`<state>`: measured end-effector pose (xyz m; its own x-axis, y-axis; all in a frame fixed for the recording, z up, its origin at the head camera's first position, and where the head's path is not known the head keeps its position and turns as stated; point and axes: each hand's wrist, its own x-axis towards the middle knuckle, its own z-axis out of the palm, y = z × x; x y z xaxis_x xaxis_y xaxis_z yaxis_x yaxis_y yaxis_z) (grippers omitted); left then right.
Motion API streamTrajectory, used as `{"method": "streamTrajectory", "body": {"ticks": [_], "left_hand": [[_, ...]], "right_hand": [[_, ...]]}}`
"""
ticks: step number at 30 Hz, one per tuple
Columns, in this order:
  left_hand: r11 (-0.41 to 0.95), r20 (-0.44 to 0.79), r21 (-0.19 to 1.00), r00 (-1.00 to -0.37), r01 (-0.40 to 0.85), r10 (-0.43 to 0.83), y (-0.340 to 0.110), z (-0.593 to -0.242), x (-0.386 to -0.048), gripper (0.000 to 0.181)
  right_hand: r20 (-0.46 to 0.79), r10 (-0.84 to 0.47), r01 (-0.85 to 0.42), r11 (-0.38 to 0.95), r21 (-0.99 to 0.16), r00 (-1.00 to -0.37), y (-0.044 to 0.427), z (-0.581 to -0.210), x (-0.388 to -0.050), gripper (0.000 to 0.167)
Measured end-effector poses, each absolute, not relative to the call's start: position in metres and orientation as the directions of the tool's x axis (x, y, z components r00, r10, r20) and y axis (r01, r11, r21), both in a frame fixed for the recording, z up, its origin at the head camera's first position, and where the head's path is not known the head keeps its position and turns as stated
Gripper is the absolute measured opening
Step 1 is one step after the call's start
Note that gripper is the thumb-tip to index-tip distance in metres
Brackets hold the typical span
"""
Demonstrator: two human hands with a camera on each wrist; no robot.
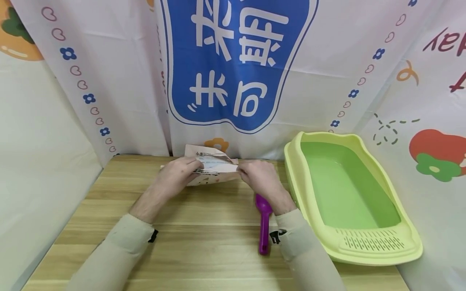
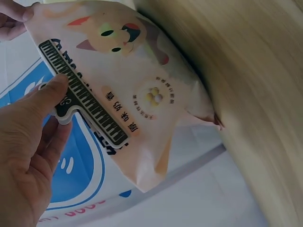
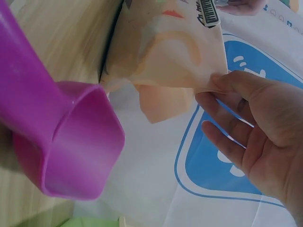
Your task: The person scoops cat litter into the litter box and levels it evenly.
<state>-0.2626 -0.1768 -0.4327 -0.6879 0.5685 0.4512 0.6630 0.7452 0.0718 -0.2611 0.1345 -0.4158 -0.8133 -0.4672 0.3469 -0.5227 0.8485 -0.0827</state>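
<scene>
A pale pink bag (image 1: 214, 178) with a cartoon cat printed on it stands near the table's back edge, its top flap bent over. Across its upper edge sits a black clip (image 2: 90, 97) with a piano-key pattern. My left hand (image 1: 177, 174) pinches the clip's handle between thumb and fingers, seen closely in the left wrist view (image 2: 28, 151). At the bag's top right corner, my right hand (image 1: 261, 178) pinches the edge between thumb and forefinger; the other fingers are loosely bent. The bag's contents are hidden.
A purple scoop (image 1: 264, 222) lies on the wooden table (image 1: 204, 250), partly under my right wrist. To the right stands a light green litter box (image 1: 293, 161) with a slotted front ledge (image 1: 375, 242). A printed white cloth (image 1: 127, 81) hangs behind the table.
</scene>
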Motion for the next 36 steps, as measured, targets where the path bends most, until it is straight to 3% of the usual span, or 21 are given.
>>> {"method": "streamTrajectory", "body": {"ticks": [10, 18, 25, 36], "left_hand": [[0.725, 0.470, 0.090, -0.671, 0.683, 0.574, -0.174, -0.435, -0.261, 0.028], [0.718, 0.448, 0.092, -0.673, 0.690, 0.589, -0.175, -0.432, -0.257, 0.028], [0.713, 0.454, 0.100, -0.669, 0.694, 0.588, -0.176, -0.433, -0.257, 0.027], [0.718, 0.451, 0.211, -0.718, 0.663, 0.531, -0.183, -0.433, -0.258, 0.027]], "right_hand": [[0.260, -0.488, -0.531, 0.837, -0.131, -0.833, 0.140, -0.411, -0.263, 0.007], [0.193, -0.596, -0.626, 0.731, -0.271, -0.780, 0.135, -0.415, -0.271, 0.023], [0.193, -0.647, -0.674, 0.697, -0.245, -0.738, 0.135, -0.423, -0.275, 0.025], [0.199, -0.640, -0.670, 0.696, -0.260, -0.742, 0.130, -0.425, -0.271, 0.023]]}}
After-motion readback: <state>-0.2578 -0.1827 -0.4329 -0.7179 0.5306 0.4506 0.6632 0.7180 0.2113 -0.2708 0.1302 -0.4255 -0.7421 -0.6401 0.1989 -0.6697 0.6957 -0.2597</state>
